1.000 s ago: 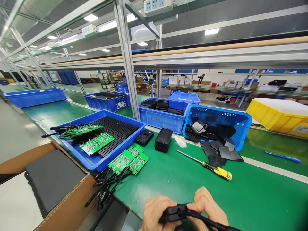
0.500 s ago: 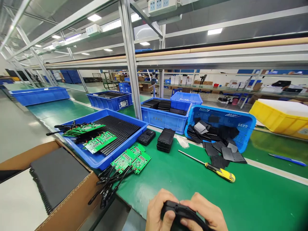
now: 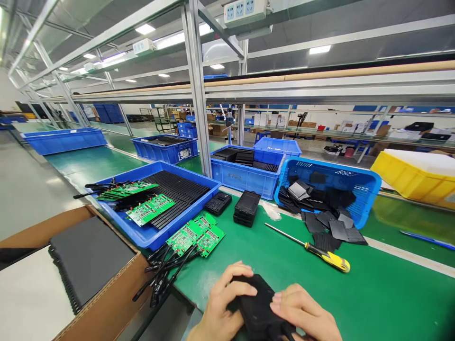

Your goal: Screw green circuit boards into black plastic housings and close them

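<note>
Green surface [image 3: 373,293] across the lower right of the frame. At centre, lying flat: screwdriver [image 3: 313,248] with yellow handle, tip toward upper left. Left of centre: green circuit boards [image 3: 197,234] with black cables [image 3: 163,274] trailing past the surface edge. Just above: two stacked black casings [image 3: 247,207], smaller black casing [image 3: 218,203] beside. Centre left: blue tray [image 3: 156,208] with black ribbed plates and more boards. Lower left: cardboard box [image 3: 106,303] holding dark foam sheets. Right of centre: blue basket [image 3: 355,182], tipped, black heat sinks [image 3: 330,227] spilling out. Far right: yellow bin [image 3: 412,182], blue pen [image 3: 426,239]. Top centre: white power strip [image 3: 244,10] on the frame.
</note>
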Demonstrator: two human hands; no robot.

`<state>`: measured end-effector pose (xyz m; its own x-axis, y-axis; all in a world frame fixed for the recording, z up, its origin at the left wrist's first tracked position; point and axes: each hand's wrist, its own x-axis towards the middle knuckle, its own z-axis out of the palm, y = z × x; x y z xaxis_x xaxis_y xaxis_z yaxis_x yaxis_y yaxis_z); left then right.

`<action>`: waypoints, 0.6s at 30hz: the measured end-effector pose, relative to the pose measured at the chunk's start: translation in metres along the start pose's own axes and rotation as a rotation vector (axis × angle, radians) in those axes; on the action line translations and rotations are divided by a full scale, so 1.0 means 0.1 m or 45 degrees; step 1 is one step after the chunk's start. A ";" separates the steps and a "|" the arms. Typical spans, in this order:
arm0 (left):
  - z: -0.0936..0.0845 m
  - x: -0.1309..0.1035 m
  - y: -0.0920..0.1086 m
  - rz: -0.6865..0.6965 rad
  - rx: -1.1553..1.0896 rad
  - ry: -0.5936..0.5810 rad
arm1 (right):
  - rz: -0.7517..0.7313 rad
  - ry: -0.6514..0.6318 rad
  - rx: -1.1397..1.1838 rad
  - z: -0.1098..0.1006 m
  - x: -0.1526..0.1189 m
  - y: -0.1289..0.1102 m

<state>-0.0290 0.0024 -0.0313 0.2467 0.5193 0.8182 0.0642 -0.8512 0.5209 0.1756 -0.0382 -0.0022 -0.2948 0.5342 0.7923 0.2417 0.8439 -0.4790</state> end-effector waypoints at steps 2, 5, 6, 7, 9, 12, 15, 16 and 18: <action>-0.13 0.01 -0.01 0.120 0.089 -0.056 | 0.054 -0.024 0.062 -0.01 -0.02 0.04; -0.27 0.03 0.04 0.370 0.419 -0.141 | 0.614 -0.043 0.381 0.05 -0.13 0.13; -0.30 0.03 0.06 0.432 0.537 -0.183 | 0.861 -0.060 0.590 0.09 -0.19 0.16; -0.30 0.02 0.07 0.480 0.631 -0.218 | 1.067 -0.081 0.806 0.12 -0.23 0.18; -0.26 -0.01 0.07 0.565 0.701 -0.244 | 1.292 -0.144 1.079 0.16 -0.30 0.21; -0.20 -0.10 0.02 0.478 0.583 -0.259 | 1.319 -0.198 0.854 0.11 -0.31 0.20; -0.23 -0.15 0.01 -0.077 0.127 -0.347 | 1.194 -0.286 0.285 -0.04 -0.27 0.17; -0.26 -0.14 0.03 -0.333 -0.107 -0.366 | 1.108 -0.354 0.115 -0.09 -0.26 0.17; -0.34 -0.10 0.10 -0.768 -0.544 -0.386 | 0.908 -0.508 -0.079 -0.15 -0.26 0.17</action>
<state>-0.0640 -0.0084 -0.0257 0.5438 0.7854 0.2957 -0.0906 -0.2954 0.9511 0.2013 -0.0381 -0.0249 -0.3551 0.9288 0.1056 0.5429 0.2968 -0.7856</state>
